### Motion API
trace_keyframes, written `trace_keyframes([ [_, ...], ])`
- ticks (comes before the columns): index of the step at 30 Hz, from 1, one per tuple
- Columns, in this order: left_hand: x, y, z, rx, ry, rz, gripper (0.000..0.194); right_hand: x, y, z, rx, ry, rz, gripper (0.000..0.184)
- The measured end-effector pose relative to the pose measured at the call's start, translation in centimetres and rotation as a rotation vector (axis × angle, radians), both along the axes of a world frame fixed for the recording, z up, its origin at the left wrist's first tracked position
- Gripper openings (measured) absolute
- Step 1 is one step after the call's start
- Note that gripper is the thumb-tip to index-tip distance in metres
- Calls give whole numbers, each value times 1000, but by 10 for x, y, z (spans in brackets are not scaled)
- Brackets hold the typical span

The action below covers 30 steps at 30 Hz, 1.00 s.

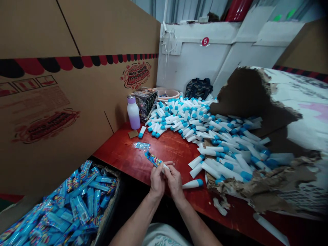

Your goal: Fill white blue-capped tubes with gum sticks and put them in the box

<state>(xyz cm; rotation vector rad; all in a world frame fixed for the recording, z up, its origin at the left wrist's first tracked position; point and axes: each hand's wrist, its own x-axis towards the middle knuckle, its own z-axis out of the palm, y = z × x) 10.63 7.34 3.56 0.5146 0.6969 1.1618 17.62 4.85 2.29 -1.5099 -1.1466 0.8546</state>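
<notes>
Just above the table's front edge, my two hands meet. My left hand point(156, 181) is closed on a blue wrapper point(152, 158) with a multicoloured print, which points away to the upper left. My right hand point(174, 180) pinches a white tube point(166, 167) at the wrapper's near end; how far the tube is inside the wrapper is hidden by the fingers. Beside my right wrist lies a white tube with a blue cap point(192, 184). A clear and blue wrapper point(141, 145) lies flat on the red table point(120, 145) beyond my hands.
A large heap of blue-capped white tubes point(189, 118) spills from a torn carton point(279, 116) on the right. At lower left, a box holds many blue wrapped packs point(77, 205). A purple bottle point(133, 114) stands by a tall cardboard box point(84, 95). Behind sit a basin point(167, 93) and a bag point(198, 88).
</notes>
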Motion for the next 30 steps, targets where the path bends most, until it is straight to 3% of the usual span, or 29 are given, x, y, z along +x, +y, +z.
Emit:
trace_keyframes([
  [3,-5,3,-3,-37,-46,-34,25,2,7,3,0,18,31,33],
  [6,-21,18,4,-112,-209,-1,21,9,10,5,-19,5,109,33],
  [10,-41,35,14,-224,-296,67,9,17,10,1,-75,206,303,26],
  [13,-41,33,12,-278,-329,59,9,17,10,-5,-111,265,310,30],
  [18,-32,21,3,-304,-345,15,14,12,14,-10,-136,136,236,36],
  [24,-29,16,-1,-284,-317,58,14,5,11,-6,-51,-133,182,37],
  [27,-30,13,-2,-276,-309,122,11,0,10,2,-39,-259,160,33],
  [30,-37,11,0,-239,-278,121,5,-2,10,22,-50,-349,165,28],
])
